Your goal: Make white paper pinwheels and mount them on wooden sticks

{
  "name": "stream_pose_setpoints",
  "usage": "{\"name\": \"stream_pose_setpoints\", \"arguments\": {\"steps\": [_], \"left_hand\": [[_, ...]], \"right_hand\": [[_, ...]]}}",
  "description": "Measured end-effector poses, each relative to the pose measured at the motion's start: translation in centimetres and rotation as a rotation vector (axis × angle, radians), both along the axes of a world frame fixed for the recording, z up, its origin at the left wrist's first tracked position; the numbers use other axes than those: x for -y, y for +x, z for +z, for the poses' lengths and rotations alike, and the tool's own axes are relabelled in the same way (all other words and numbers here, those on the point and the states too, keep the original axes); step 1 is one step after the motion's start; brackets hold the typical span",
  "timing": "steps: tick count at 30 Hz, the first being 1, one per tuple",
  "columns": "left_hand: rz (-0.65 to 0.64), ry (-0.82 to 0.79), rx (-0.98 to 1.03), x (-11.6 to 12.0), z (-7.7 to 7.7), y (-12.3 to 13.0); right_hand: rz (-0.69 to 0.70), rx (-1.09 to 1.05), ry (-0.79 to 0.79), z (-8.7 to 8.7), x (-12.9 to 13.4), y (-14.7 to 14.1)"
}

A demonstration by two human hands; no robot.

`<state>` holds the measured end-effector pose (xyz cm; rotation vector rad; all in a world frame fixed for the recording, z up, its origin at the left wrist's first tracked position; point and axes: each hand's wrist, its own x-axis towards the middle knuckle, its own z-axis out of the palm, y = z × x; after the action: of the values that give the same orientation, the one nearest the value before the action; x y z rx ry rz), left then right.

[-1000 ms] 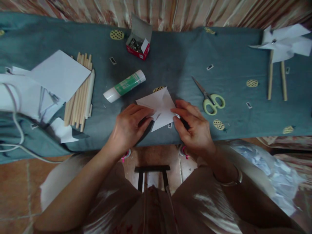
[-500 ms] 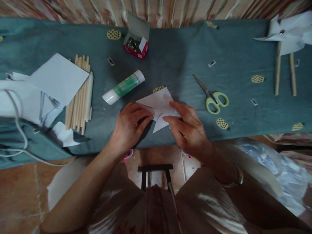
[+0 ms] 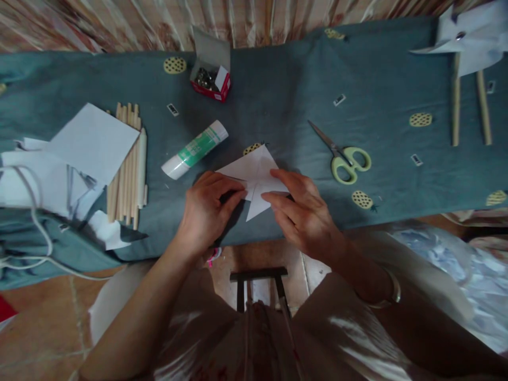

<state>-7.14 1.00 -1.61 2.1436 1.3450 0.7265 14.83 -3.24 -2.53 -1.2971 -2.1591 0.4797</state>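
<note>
A white cut-paper pinwheel [image 3: 254, 174] with pointed flaps lies near the table's front edge, between my hands. My left hand [image 3: 212, 203] pinches its left flap between thumb and bent fingers. My right hand [image 3: 304, 211] holds it from the right, with two fingertips pressing the paper near its middle; the paper's right corner is partly hidden by that hand. Left of the paper lies a glue stick [image 3: 195, 150] with a green label. To the right rest scissors [image 3: 341, 159] with light green handles, their blades slightly apart.
An open red box [image 3: 212, 87] of small metal pieces stands at the back. On the left are wooden sticks [image 3: 127, 164], paper squares [image 3: 95, 140] and a white cable [image 3: 37, 217]. A finished-looking paper pinwheel [image 3: 470, 39] on a stick lies far right.
The view has tilted slightly. The pinwheel's middle flaps look flatter than before, with less curl showing. Both hands keep nearly the same hold; the other things stay put.
</note>
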Motion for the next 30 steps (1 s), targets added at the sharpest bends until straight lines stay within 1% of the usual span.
{"name": "stream_pose_setpoints", "arguments": {"steps": [3,7,17,23,30], "left_hand": [[0.017,-0.008,0.005,0.0,-0.1,0.0],[0.019,0.002,0.004,0.0,-0.2,0.0],[0.013,0.005,0.004,-0.1,0.1,0.1],[0.005,0.004,-0.005,-0.1,0.1,0.1],[0.001,0.008,-0.034,-0.2,0.1,0.1]], "right_hand": [[0.001,0.002,-0.018,0.1,0.1,0.0],[0.007,0.013,-0.001,0.2,0.1,0.0],[-0.005,-0.027,-0.042,0.4,-0.1,-0.2],[-0.016,-0.009,-0.003,0.4,-0.3,-0.5],[-0.008,0.05,0.054,-0.1,-1.0,-1.6]]}}
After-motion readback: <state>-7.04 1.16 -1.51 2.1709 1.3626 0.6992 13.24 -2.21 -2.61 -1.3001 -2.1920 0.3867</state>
